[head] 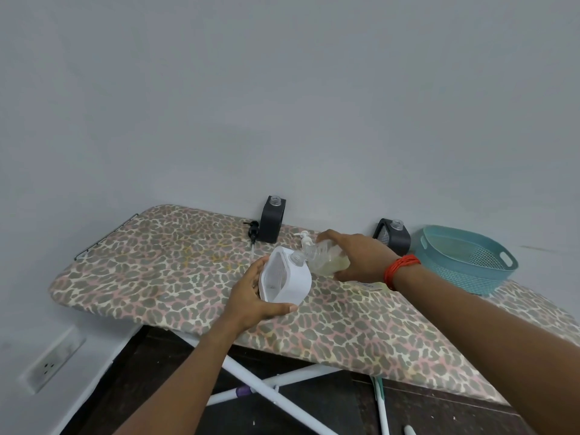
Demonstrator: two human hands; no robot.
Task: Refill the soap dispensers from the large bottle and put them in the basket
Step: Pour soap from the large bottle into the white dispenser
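Leopard-print fabric covers the ironing board (157,262), which carries all the task items.

The left hand (251,296) grips the white soap dispenser (285,277) near the board's front edge. Its fingers are curled round the left side and its thumb lies along the base. The dispenser is tilted, cap off, mouth open.

The right hand (361,255) grips the large clear bottle (326,255) from above, with the fingers wrapped round its body. The bottle is tipped leftward, and pale yellowish liquid lies in its lower side. Its neck sits at the white dispenser's mouth. Contact between the two cannot be confirmed. A red thread band (401,268) circles the right wrist.

A white pump head (304,238) shows just behind the bottle's neck.

Two dark dispensers stand uncapped at the far edge by the wall. The left dark dispenser (272,219) has a black pump head (252,230) lying just beside it. The right dark dispenser (394,235) stands beyond the right hand.

The teal basket (464,277) sits at the right on the board, near the right dark dispenser.

A wall socket (51,365) is at lower left.
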